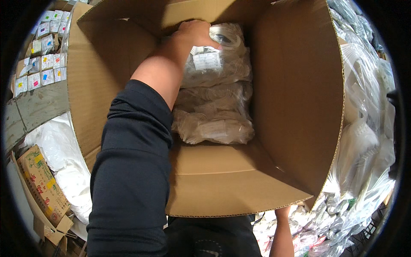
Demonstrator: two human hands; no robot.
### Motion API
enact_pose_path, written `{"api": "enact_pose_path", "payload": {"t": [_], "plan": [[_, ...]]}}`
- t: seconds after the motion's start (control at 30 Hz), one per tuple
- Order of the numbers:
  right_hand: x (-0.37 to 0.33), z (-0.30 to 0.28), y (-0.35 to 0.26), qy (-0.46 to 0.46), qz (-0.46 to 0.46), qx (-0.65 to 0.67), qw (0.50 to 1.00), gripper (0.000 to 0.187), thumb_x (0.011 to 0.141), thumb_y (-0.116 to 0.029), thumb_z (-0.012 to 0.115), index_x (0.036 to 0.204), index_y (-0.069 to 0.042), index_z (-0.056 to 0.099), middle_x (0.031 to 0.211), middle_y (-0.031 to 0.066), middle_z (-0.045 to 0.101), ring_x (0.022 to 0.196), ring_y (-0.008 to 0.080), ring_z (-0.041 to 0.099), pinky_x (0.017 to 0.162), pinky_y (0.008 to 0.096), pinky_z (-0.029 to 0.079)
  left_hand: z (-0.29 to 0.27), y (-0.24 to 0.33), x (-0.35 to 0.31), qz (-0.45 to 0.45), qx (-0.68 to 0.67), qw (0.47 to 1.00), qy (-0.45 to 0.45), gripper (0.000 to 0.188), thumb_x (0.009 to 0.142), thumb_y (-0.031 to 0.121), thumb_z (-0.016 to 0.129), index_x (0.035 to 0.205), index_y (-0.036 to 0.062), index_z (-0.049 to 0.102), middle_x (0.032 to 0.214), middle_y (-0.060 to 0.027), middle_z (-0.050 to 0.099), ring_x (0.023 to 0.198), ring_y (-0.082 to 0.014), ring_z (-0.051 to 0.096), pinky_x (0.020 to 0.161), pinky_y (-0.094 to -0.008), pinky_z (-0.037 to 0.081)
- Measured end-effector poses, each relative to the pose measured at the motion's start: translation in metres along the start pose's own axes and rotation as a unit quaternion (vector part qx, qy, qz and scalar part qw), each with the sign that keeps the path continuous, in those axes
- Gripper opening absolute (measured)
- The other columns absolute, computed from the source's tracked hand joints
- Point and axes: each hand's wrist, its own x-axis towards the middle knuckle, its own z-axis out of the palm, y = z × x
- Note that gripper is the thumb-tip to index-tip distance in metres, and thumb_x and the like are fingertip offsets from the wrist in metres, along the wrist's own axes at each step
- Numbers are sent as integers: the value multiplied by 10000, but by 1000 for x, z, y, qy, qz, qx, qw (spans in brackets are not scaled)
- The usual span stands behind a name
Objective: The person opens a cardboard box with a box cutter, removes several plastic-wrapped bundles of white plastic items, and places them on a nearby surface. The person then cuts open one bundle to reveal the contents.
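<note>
A tall, open cardboard box (295, 107) stands right in front of me. Down inside it, clear plastic bags (214, 100) with white labels lie in a row; what is packed in them looks pale and ribbed. My left hand (195, 34), in a dark sleeve, reaches to the far end of the box. Its thumb and fingers are closed around the farthest plastic bag (233, 60), which bears a white label (207, 61). Outside the near right corner of the box is my right hand (282, 211), its fingers hidden behind the cardboard.
Bags of white coiled goods (359, 145) are heaped along the right, with more bagged goods (312, 231) at the lower right. On the left are labelled small packs (43, 70), white plastic sacks (64, 150) and a printed carton (43, 184).
</note>
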Motion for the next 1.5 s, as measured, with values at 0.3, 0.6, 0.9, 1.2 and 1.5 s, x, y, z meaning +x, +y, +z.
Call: {"api": "enact_pose_path", "payload": {"t": [0.3,0.6,0.9,1.2,1.5], "plan": [[-6,14,-21,-49,119,128,983,393,912,-307,591,1168,-11,628,1175,153,662,1166,376,555,992,485,413,34,13,-48,70,-26,984,161,598,777,444,744,1149,46,497,981,-197,671,945,-398,649,822,-496,509],[22,3,-67,-17,159,381,911,370,797,-3,512,1163,1,571,694,101,624,433,135,530,376,274,447,-73,80,-157,153,2,985,73,474,761,374,721,1080,57,572,895,-228,680,906,-432,645,809,-509,506],[32,20,-73,-32,129,440,888,351,819,-20,518,1165,11,565,723,122,657,459,154,572,385,291,487,18,107,-173,199,-77,965,-151,660,771,383,746,1258,2,513,1102,-257,641,1067,-428,603,925,-478,477],[18,14,-57,-34,171,381,908,238,808,-13,515,1037,16,573,699,125,645,422,159,556,347,298,472,79,67,-125,121,-199,966,-108,680,871,592,595,1189,-9,596,1164,-262,631,1109,-410,596,965,-468,461],[28,3,-40,-102,241,299,918,184,921,-140,554,917,43,574,636,133,624,448,179,570,389,309,499,85,45,-79,-1,-170,985,-12,641,943,537,498,1190,-39,634,1279,-234,577,1230,-385,524,1021,-462,415]]}}
